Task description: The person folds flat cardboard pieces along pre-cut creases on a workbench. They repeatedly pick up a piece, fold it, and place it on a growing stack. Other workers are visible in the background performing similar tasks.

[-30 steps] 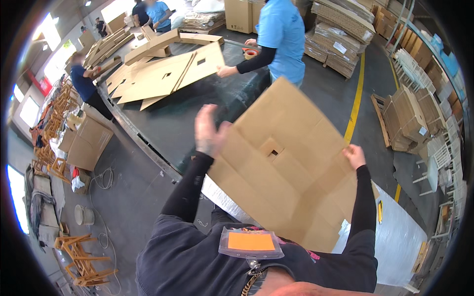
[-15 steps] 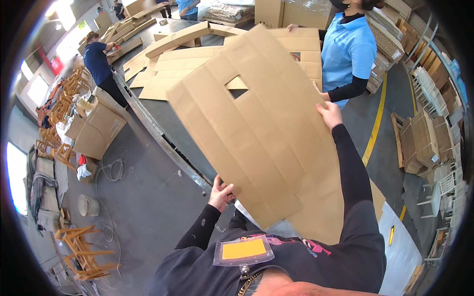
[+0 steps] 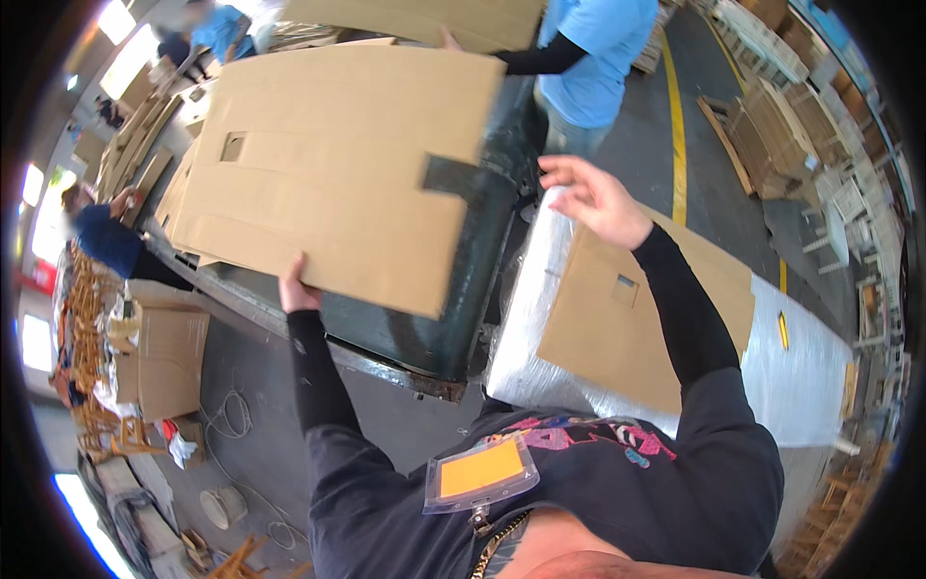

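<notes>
My left hand (image 3: 299, 286) grips the near edge of a large brown cardboard sheet (image 3: 338, 183), its thumb on top and the other fingers hidden beneath. The sheet has a small square hole and a notch in its right edge, and lies over the dark-topped work table (image 3: 415, 338). My right hand (image 3: 600, 205) is raised to the right of the sheet, fingers apart and holding nothing. Below it, another cardboard sheet (image 3: 608, 333) with a small cutout rests on a stack wrapped in clear plastic (image 3: 796, 367).
Across the table, a co-worker in a light-blue shirt (image 3: 603, 58) holds another cardboard sheet (image 3: 415, 19). A yellow utility knife (image 3: 783, 331) lies on the plastic wrap. On the left stand a large carton (image 3: 174, 357), a white bucket (image 3: 224, 507) and a person in dark blue (image 3: 108, 236).
The sheet has moved from in front of me to the left, over the table. My right hand has let go of it; my left still grips its edge. The view has turned rightward.
</notes>
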Demonstrator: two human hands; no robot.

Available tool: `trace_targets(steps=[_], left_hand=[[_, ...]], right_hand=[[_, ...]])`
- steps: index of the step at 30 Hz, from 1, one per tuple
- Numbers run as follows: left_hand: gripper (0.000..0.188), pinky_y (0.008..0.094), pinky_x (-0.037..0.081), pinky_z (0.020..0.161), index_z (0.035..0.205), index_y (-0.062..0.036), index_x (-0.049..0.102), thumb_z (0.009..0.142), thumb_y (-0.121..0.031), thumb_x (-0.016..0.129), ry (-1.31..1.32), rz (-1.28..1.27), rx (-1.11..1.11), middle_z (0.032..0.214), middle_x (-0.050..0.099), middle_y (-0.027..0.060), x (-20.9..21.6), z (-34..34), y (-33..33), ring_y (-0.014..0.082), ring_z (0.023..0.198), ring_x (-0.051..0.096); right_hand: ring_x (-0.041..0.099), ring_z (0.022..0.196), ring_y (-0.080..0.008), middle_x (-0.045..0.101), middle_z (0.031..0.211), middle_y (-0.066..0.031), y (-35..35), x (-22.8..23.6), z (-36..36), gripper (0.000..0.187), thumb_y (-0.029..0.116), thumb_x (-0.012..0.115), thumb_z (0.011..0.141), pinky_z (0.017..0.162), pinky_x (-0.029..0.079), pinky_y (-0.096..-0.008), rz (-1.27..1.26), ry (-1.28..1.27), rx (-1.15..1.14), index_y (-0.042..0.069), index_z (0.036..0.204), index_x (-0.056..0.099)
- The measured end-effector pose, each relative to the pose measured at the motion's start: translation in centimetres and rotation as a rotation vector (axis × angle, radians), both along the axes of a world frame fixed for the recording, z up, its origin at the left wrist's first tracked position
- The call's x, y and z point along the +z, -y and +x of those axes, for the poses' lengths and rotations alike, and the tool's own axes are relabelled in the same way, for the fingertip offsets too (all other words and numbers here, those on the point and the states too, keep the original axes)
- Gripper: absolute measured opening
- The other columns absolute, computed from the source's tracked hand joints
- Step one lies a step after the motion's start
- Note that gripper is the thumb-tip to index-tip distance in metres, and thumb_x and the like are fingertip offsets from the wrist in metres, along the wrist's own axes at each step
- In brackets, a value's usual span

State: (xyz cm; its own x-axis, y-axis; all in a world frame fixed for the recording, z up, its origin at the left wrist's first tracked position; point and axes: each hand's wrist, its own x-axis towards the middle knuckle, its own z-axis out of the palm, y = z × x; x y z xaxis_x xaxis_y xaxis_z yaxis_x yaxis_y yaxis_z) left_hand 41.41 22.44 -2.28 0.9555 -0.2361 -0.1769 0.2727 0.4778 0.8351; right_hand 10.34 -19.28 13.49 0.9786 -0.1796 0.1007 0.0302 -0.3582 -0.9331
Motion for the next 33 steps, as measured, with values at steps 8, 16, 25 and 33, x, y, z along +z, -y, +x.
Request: trace_targets(steps=[8, 16, 25, 33], left_hand=[[0.067, 0.0517, 0.059, 0.081, 0.137, 0.0046, 0.038, 0.091, -0.034, 0.069, -0.131, 0.624, -0.017, 0.136, 0.047, 0.0234, 2.8, 7.6, 10.2, 0.0383, 0.110, 0.061], [0.057, 0.0415, 0.046, 0.103, 0.132, -0.0057, 0.056, 0.080, -0.014, 0.077, 1.216, 0.854, -1.192, 0.128, 0.061, 0.0159, -6.7, -26.7, 20.8, 0.0325, 0.121, 0.057], [0.096, 0.0395, 0.034, 0.113, 0.145, 0.0145, 0.030, 0.086, -0.051, 0.068, 0.277, 1.391, -0.683, 0.147, 0.039, 0.0323, -12.4, -36.3, 22.8, 0.0365, 0.139, 0.041], [0.070, 0.0433, 0.049, 0.084, 0.100, 0.0142, 0.066, 0.086, -0.054, 0.061, 0.443, 1.369, -0.588, 0.092, 0.068, 0.0294, -11.8, -38.1, 26.3, 0.0359, 0.090, 0.067]], right_hand=[[0.065, 0.104, -0.0267, 0.063, 0.121, -0.0156, -2.0, -18.5, -26.5, 0.054, 0.026, 0.072, 0.088, 0.094, 0.051, -0.0368, 0.070, -0.704, -0.780, 0.006, 0.134, 0.053], [0.039, 0.134, -0.0415, 0.037, 0.147, -0.0200, -10.0, -23.9, -43.9, 0.089, 0.029, 0.083, 0.074, 0.108, 0.039, -0.0488, -0.553, -1.058, -0.803, 0.014, 0.148, 0.037], [0.032, 0.140, -0.0415, 0.039, 0.148, -0.0250, 0.2, -29.4, -56.0, 0.097, 0.053, 0.071, 0.081, 0.110, 0.037, -0.0533, -0.107, -1.218, -1.990, 0.003, 0.152, 0.027], [0.063, 0.113, -0.0368, 0.066, 0.117, -0.0272, 5.6, -31.3, -63.7, 0.062, 0.045, 0.067, 0.076, 0.096, 0.049, -0.0436, 0.233, -1.120, -1.628, -0.006, 0.111, 0.069]])
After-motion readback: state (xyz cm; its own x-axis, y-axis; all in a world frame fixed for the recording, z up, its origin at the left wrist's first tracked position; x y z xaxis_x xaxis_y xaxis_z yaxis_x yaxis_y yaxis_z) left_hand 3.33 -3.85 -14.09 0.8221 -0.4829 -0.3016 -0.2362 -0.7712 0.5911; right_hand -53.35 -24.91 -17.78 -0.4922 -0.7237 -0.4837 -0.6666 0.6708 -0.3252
